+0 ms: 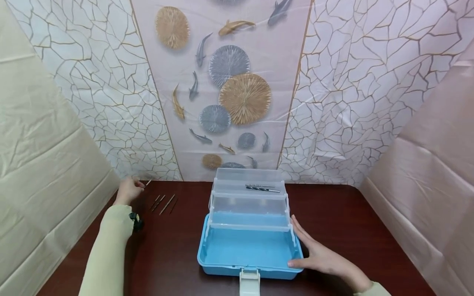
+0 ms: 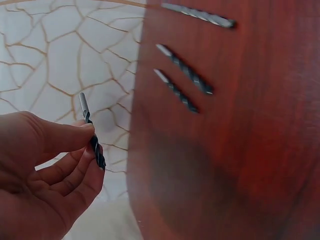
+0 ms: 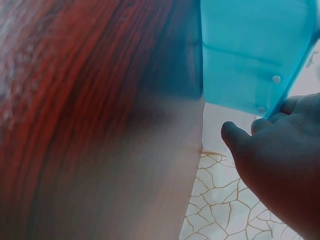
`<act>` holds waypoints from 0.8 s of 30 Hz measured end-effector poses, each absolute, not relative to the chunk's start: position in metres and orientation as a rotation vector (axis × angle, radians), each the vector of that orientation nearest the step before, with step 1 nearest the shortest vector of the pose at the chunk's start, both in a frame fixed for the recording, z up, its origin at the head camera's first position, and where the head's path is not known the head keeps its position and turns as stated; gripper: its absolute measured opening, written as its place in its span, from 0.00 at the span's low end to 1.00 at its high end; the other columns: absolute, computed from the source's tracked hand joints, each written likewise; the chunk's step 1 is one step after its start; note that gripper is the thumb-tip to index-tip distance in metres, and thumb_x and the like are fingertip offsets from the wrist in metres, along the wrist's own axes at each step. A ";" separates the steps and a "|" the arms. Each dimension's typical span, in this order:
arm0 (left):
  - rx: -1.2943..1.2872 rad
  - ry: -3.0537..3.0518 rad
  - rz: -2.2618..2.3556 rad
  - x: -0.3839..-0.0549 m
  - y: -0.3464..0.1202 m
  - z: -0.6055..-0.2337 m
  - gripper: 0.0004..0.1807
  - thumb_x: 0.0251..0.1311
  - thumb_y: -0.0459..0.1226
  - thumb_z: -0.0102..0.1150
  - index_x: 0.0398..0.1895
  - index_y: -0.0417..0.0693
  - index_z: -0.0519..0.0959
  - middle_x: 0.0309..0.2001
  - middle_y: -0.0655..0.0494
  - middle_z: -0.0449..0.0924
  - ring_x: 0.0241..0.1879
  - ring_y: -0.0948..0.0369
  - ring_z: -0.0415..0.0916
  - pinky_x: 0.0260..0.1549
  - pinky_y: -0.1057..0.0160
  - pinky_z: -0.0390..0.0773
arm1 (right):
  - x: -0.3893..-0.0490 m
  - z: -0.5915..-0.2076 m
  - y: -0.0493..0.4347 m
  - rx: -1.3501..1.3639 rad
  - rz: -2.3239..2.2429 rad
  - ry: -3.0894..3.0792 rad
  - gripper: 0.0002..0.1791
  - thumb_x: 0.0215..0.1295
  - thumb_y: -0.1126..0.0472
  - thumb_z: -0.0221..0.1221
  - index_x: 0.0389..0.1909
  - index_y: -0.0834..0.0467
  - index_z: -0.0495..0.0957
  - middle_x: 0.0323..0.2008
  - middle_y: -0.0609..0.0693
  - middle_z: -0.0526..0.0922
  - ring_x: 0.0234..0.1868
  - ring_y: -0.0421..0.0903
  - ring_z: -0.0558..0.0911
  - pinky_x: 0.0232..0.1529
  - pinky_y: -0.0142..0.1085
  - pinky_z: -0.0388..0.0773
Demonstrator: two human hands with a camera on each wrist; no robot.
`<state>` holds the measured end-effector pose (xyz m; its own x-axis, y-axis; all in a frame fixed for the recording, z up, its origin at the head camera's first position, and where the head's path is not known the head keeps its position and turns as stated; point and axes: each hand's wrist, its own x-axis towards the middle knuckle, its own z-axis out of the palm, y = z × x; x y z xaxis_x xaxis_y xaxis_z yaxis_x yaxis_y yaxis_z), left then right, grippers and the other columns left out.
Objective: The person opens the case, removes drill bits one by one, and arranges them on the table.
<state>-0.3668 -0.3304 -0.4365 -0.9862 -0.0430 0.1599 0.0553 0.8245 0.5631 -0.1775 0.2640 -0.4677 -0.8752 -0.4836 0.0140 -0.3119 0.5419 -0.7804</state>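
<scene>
My left hand is at the table's far left corner. Between thumb and fingers it pinches a drill bit, dark and fluted with a bright shank. Several more drill bits lie spaced apart on the table beside this hand. My right hand touches the right side of a blue toolbox, fingers extended along it and thumb at the front rim. The toolbox stands open, its clear tiered trays raised at the back. Two drill bits lie in an upper tray. The blue bottom compartment holds nothing visible.
The dark red-brown wooden table reaches back to a patterned cloth backdrop. Cloth walls slope along the left and right edges. A white latch hangs from the toolbox's front, toward me.
</scene>
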 end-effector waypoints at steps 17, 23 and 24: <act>0.078 -2.977 -0.873 -0.366 -0.333 -0.462 0.10 0.57 0.30 0.52 0.38 0.30 0.79 0.36 0.38 0.78 0.33 0.47 0.74 0.30 0.52 0.74 | -0.176 -0.467 0.266 -0.665 -1.245 2.556 0.57 0.54 0.53 0.66 0.73 0.48 0.33 0.71 0.44 0.26 0.69 0.53 0.34 0.59 0.61 0.47; 0.080 -2.981 -0.834 -0.364 -0.336 -0.466 0.09 0.54 0.29 0.55 0.34 0.30 0.80 0.33 0.39 0.78 0.31 0.48 0.74 0.29 0.52 0.74 | -0.176 -0.468 0.267 -0.669 -1.257 2.560 0.58 0.54 0.52 0.67 0.73 0.49 0.34 0.71 0.45 0.27 0.69 0.54 0.35 0.59 0.62 0.46; 0.078 -2.979 -0.824 -0.364 -0.337 -0.466 0.08 0.54 0.29 0.55 0.34 0.31 0.80 0.33 0.40 0.78 0.31 0.49 0.74 0.30 0.52 0.74 | -0.176 -0.468 0.267 -0.670 -1.259 2.563 0.58 0.53 0.52 0.67 0.73 0.49 0.34 0.71 0.45 0.27 0.69 0.54 0.35 0.59 0.62 0.47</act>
<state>-0.3638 -0.3370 -0.4663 -0.9975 -0.0620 0.0349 -0.0353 0.8567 0.5145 -0.1762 0.2666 -0.4677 -0.8751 -0.4838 0.0132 -0.3063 0.5325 -0.7891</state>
